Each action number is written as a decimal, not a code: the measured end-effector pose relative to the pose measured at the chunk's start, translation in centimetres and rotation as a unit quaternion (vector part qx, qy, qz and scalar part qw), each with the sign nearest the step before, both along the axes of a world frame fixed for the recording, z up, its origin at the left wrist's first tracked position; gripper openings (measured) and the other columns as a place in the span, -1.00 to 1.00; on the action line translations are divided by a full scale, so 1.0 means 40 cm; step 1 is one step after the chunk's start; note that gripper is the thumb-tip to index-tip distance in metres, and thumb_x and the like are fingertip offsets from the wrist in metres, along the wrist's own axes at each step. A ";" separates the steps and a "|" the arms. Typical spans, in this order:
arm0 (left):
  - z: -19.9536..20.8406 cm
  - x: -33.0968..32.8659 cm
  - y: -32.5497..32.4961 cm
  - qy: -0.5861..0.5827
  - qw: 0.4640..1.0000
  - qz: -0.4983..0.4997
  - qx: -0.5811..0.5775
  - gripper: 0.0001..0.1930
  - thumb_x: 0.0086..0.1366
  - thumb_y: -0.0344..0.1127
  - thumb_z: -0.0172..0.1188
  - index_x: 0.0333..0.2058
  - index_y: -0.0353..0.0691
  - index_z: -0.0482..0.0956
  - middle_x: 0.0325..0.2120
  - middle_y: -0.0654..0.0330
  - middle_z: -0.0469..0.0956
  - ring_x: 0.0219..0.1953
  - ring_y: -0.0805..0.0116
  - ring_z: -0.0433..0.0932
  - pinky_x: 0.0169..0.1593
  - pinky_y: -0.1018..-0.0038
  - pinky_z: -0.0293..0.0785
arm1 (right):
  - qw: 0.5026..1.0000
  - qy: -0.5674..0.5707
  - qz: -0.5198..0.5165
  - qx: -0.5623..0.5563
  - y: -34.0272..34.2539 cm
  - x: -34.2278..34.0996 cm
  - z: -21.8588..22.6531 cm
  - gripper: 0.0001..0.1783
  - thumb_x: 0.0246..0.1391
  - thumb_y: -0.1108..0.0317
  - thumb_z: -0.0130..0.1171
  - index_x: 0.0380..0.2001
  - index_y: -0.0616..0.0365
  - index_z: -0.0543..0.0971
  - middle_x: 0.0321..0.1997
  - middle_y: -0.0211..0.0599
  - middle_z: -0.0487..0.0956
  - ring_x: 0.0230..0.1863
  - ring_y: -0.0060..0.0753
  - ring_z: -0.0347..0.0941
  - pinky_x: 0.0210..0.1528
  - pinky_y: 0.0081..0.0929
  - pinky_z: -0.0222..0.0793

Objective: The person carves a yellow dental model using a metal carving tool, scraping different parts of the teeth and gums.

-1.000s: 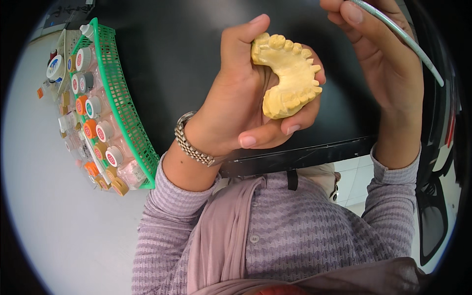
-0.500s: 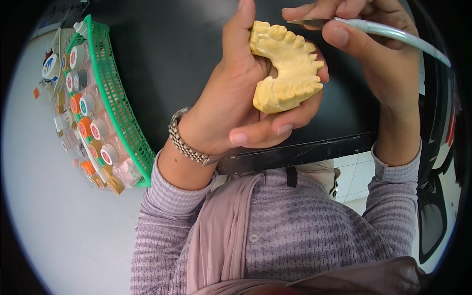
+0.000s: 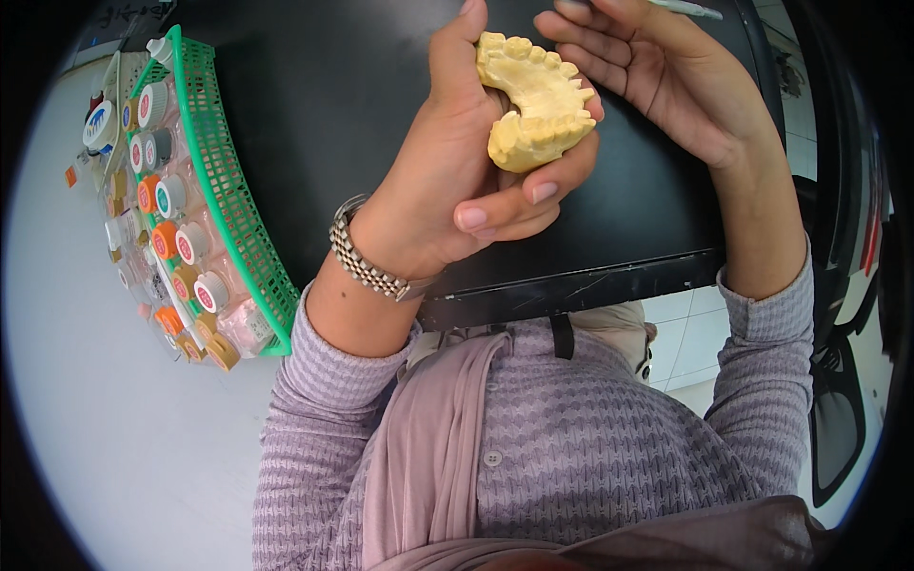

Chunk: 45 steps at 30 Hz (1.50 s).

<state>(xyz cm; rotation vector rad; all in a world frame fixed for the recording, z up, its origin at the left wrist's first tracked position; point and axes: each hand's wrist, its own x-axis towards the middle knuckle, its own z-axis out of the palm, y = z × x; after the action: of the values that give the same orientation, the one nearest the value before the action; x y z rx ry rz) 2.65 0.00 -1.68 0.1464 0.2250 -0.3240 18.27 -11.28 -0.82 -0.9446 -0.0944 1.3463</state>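
A yellow plaster dental cast [image 3: 538, 81], curved like a horseshoe with a row of teeth along its outer edge, rests in my left hand [image 3: 455, 143]. My thumb stands up at the cast's far left end, and my fingers curl beneath and around its right side. My right hand [image 3: 681, 90] is raised past the cast, apart from it, at the top of the view. A slim knife [image 3: 690, 8] with a pale silvery handle shows there, its handle end sticking out to the right. The blade and the pinching fingertips are cut off by the upper edge.
On the left, a green plastic basket [image 3: 224, 181] holds several small bottles with white, orange and tan caps on a pale surface. The black tabletop [image 3: 333, 105] lies under my hands, its near edge [image 3: 581, 300] close to my body. A black chair [image 3: 838, 419] stands at right.
My right hand has moved up and away from the cast with the knife, which now mostly leaves the view. My left hand has shifted the cast slightly up and left, tilting it a little.
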 end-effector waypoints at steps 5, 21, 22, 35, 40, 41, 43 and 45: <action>-0.002 0.003 -0.001 -0.006 1.000 -0.004 -0.004 -0.13 0.22 0.49 -0.57 -0.20 -0.23 0.44 -0.76 0.14 0.29 -0.96 0.54 -0.01 -0.86 0.64 0.03 | 0.994 -0.101 -0.028 0.027 -0.007 -0.007 -0.021 -0.85 0.16 0.36 0.14 -0.29 0.23 0.51 -0.24 -0.15 0.59 -0.12 -0.37 0.55 -0.13 -0.56 0.46; 0.005 0.004 -0.002 0.023 0.999 -0.003 0.032 -0.19 0.23 0.47 -0.55 -0.25 -0.19 0.41 -0.78 0.15 0.29 -0.96 0.54 0.02 -0.88 0.66 0.01 | 0.902 -0.384 -0.014 0.196 0.001 -0.023 -0.014 -0.83 -0.16 0.67 0.29 -0.49 0.29 0.49 -0.39 -0.13 0.58 -0.25 -0.36 0.58 -0.07 -0.40 0.53; 0.011 0.007 -0.003 0.037 0.999 -0.001 0.033 -0.20 0.23 0.47 -0.55 -0.24 -0.18 0.41 -0.78 0.15 0.29 -0.96 0.54 0.02 -0.88 0.67 0.01 | 0.900 -0.383 -0.016 0.210 0.001 -0.021 -0.021 -0.83 -0.15 0.67 0.29 -0.49 0.29 0.49 -0.39 -0.13 0.57 -0.25 -0.36 0.58 -0.06 -0.38 0.53; 0.007 0.005 -0.010 0.001 0.998 0.012 0.057 -0.31 0.28 0.41 -0.54 -0.18 -0.06 0.36 -0.79 0.12 0.30 -0.97 0.54 0.05 -0.89 0.70 0.03 | 0.869 -0.463 -0.002 0.174 -0.005 -0.038 0.001 -0.80 -0.16 0.63 0.32 -0.50 0.26 0.47 -0.38 -0.13 0.57 -0.29 -0.47 0.55 -0.20 -0.58 0.50; 0.017 0.010 -0.012 0.007 0.998 0.022 0.056 -0.33 0.30 0.38 -0.52 -0.18 -0.06 0.35 -0.79 0.12 0.30 -0.97 0.55 0.04 -0.89 0.71 0.01 | 0.875 -0.435 -0.019 0.212 0.001 -0.028 -0.027 -0.81 -0.17 0.61 0.33 -0.52 0.26 0.48 -0.38 -0.12 0.57 -0.31 -0.47 0.55 -0.23 -0.60 0.48; 0.018 0.011 -0.012 0.007 0.998 0.024 0.061 -0.34 0.30 0.37 -0.52 -0.18 -0.07 0.35 -0.79 0.12 0.30 -0.97 0.56 0.04 -0.89 0.72 0.01 | 0.872 -0.441 -0.016 0.212 0.001 -0.028 -0.025 -0.81 -0.17 0.61 0.33 -0.52 0.26 0.48 -0.38 -0.12 0.57 -0.31 -0.46 0.56 -0.23 -0.59 0.49; 0.020 0.011 -0.010 0.005 0.997 0.028 0.077 -0.35 0.32 0.35 -0.52 -0.17 -0.07 0.34 -0.79 0.11 0.30 -0.97 0.56 0.03 -0.89 0.72 0.01 | 0.868 -0.454 -0.005 0.201 -0.002 -0.024 -0.014 -0.82 -0.18 0.61 0.33 -0.54 0.27 0.48 -0.38 -0.11 0.57 -0.31 -0.44 0.56 -0.23 -0.57 0.49; 0.018 0.010 -0.010 0.002 0.996 0.032 0.086 -0.37 0.33 0.33 -0.52 -0.17 -0.08 0.34 -0.79 0.11 0.31 -0.97 0.56 0.03 -0.89 0.72 0.01 | 0.871 -0.450 -0.007 0.196 -0.001 -0.029 -0.012 -0.83 -0.18 0.61 0.33 -0.55 0.28 0.49 -0.39 -0.10 0.57 -0.31 -0.43 0.57 -0.23 -0.56 0.50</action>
<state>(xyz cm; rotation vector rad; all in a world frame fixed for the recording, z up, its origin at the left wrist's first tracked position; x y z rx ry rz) 3.05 -0.41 -0.94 0.3074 0.2618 -0.2402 17.10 -11.32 -1.30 -1.1390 -1.0342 0.7254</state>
